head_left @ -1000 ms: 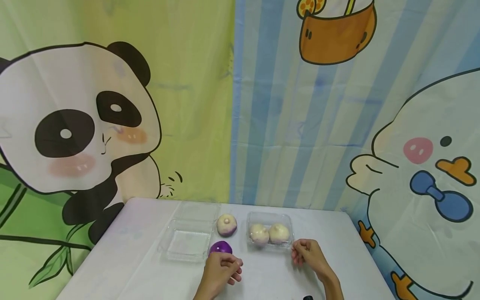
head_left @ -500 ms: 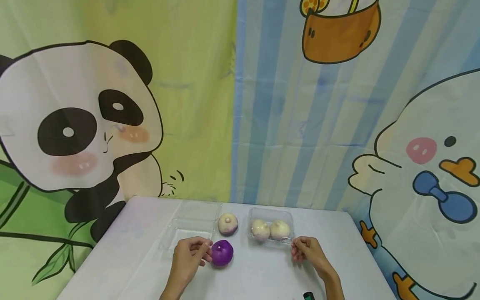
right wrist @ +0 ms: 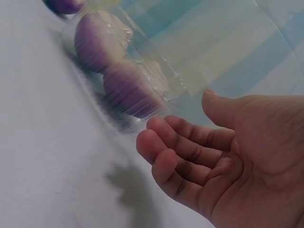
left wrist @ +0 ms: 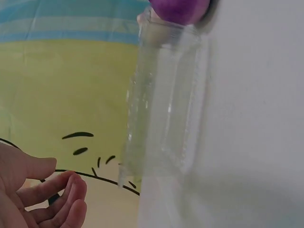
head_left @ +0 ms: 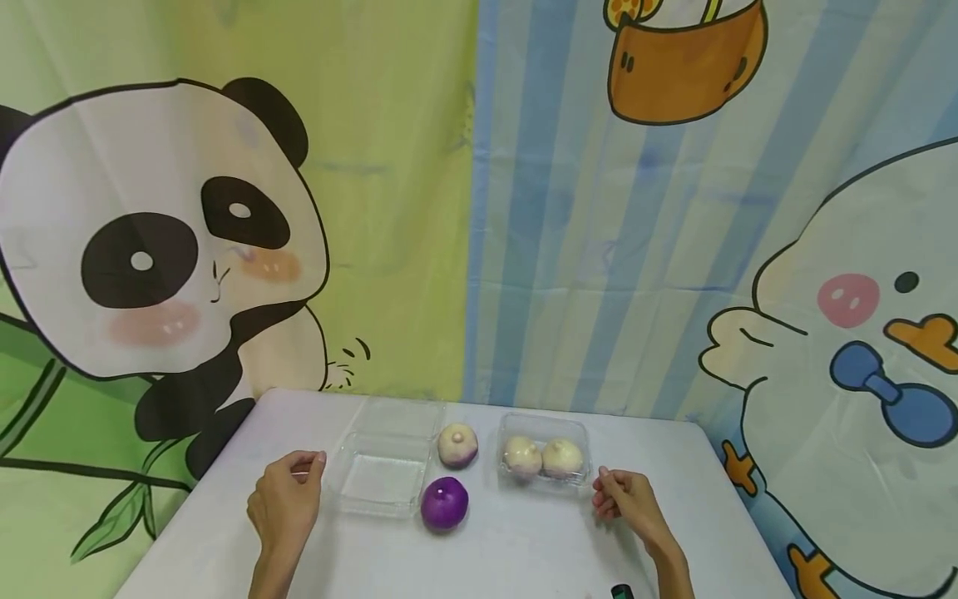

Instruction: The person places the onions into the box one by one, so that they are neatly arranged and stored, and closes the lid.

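My left hand [head_left: 288, 503] hovers beside the left end of an open clear plastic clamshell box [head_left: 380, 484], its fingers loosely bent and holding nothing. In the left wrist view that hand [left wrist: 45, 190] is apart from the box. A glossy purple turnip [head_left: 445, 504] lies at the box's front right corner, and a white-topped turnip [head_left: 457, 445] sits behind it. To the right, a second clear box [head_left: 544, 422] contains two turnips [head_left: 562, 458], pale above and purple below. My right hand [head_left: 629, 503] is near that box's front right corner, fingers relaxed, nothing gripped.
A white table [head_left: 509, 557] carries everything. The small dark end of an object [head_left: 622, 591] shows at the bottom edge of the head view. Behind the table hang a yellow-green curtain [head_left: 397, 208] and a blue striped curtain [head_left: 569, 249] with cartoon prints.
My left hand has moved left, from in front of the purple turnip to beyond the open box, uncovering both. My right hand has drawn slightly away from the filled box.
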`<state>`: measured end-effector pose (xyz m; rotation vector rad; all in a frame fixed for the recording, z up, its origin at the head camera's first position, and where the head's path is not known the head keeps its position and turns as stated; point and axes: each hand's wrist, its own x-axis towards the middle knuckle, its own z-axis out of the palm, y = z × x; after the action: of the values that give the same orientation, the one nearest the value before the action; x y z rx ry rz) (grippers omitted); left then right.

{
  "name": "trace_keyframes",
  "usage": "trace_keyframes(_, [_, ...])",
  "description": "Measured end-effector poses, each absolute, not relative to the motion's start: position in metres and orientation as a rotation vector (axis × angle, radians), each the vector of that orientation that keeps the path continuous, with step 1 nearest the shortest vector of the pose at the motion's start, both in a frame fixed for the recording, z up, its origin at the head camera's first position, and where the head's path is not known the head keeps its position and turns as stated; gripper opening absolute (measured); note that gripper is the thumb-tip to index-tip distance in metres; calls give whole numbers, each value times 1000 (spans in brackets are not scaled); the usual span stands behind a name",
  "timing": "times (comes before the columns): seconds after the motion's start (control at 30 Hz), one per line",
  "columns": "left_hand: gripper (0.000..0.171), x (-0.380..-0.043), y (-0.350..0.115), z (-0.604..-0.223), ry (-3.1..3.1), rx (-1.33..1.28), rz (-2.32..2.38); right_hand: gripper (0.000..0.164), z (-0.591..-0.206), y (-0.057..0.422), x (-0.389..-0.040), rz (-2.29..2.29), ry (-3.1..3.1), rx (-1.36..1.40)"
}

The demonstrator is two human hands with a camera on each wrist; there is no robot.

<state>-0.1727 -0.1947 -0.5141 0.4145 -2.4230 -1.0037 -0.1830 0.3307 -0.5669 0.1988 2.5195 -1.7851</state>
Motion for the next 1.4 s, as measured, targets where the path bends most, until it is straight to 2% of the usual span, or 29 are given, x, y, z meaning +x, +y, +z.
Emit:
trace_keyframes(0.23, [28,-187,-205,-533,-2548,380,-1026,44,-560,340,-179,-1778,2631,280])
trace_keyframes(0.5, [32,-192,-210,-538,-2625,422,-1083,38,-550,338,-176,-1760,2729,298])
trace_keyframes(0.7, [31,-193,-214,-544,-2693,404,-1092,39,-542,333,-172,-1762,2786,254])
trace_keyframes(1.4, [28,-192,-220,-563,-2613,551,-1227,21,-543,300,-172,-2051,2884,-48])
